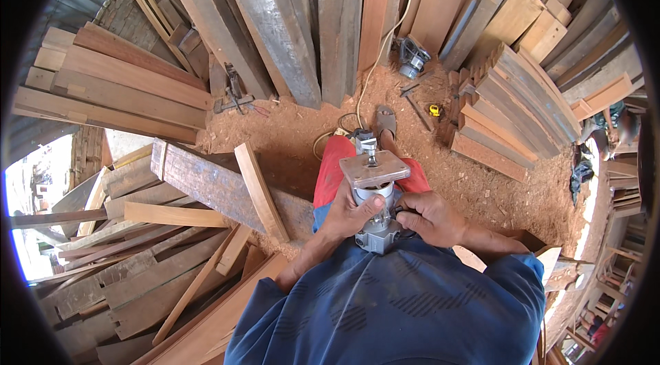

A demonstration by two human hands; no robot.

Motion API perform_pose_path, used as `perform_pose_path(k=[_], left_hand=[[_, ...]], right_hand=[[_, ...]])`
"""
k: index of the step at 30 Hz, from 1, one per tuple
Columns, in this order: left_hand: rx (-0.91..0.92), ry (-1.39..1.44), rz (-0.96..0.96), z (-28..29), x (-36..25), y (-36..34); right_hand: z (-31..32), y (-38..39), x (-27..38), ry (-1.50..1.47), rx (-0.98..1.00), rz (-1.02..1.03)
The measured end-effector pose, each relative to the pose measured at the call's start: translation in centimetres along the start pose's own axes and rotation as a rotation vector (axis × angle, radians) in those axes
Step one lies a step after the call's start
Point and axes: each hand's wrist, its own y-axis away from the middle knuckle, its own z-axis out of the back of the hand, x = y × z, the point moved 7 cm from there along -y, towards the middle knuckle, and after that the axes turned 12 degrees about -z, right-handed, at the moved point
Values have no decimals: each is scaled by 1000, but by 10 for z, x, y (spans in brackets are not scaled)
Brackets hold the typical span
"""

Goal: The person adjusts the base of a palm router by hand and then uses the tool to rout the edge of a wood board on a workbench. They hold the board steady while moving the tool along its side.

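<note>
A small handheld router [373,242] rests against my lap, turned with its flat, worn base plate [375,168] facing up and its metal bit holder showing above the plate. My left hand [349,212] is wrapped around the silver body from the left, thumb across the front. At the right side of the body, my right hand [434,219] is closed, its thumb and bent finger pinching a small dark part on the router. That part is mostly covered by the fingers, so its exact kind is unclear.
Beyond my knees lie another power tool [414,59], a hammer [416,109] and a yellow tape measure [434,111] on sawdust. A pale cord [360,98] runs there. Boards [130,83] are stacked at left; more planks [526,100] stand right. A person [608,133] is at far right.
</note>
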Motion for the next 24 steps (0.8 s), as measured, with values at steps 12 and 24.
perform_pose_path(k=[12, 24], left_hand=[[-53, 35, -16, 5, 1, -2], [-127, 51, -25, 10, 1, -9]], right_hand=[[19, 12, 14, 302, -304, -17], [-18, 1, -21, 99, -90, -90]])
